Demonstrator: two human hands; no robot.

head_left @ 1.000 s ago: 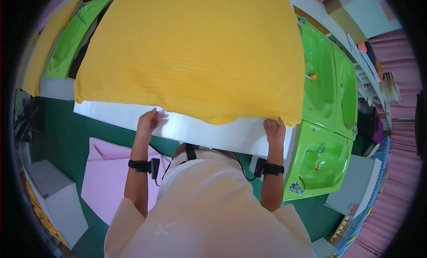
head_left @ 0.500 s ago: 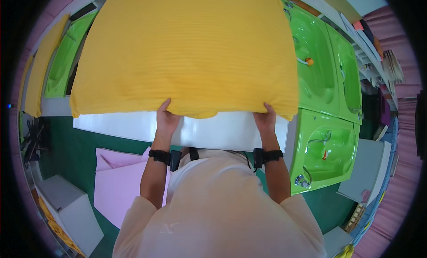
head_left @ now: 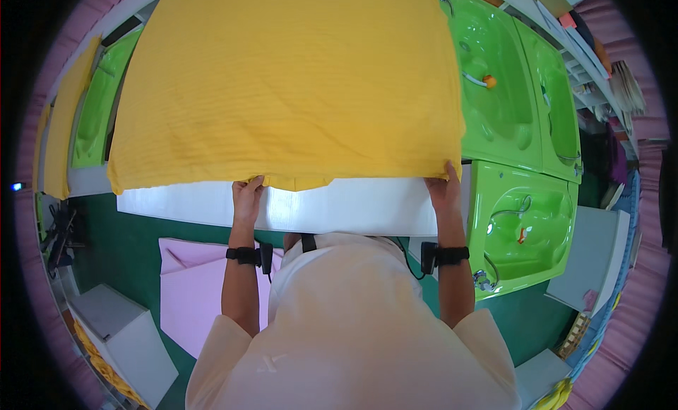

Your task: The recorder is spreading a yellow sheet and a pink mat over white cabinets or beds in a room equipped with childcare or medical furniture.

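A big yellow cloth (head_left: 289, 85) lies over a flat white-sided platform (head_left: 339, 209) in front of me. My left hand (head_left: 246, 200) pinches its near hem left of the middle, thumb and fingers pressed together. At the near right corner, my right hand (head_left: 443, 191) grips the edge with the thumb on top, while the fingers are partly hidden beneath. Between my hands a short flap of the hem hangs lower than the rest. Small wrinkles cross the cloth's surface. Dark straps with small boxes circle both wrists.
Green tubs (head_left: 526, 230) with taps and hoses stand close along the right side. Another green tub (head_left: 106, 96) is at the far left, beside more yellow cloth. A pink folded mat (head_left: 205, 297) lies on the green floor, near a white cabinet (head_left: 127, 332).
My right hand has slid right to the cloth's corner. My left hand has shifted slightly left, its thumb now pressed down on the hem. More wrinkles show across the cloth.
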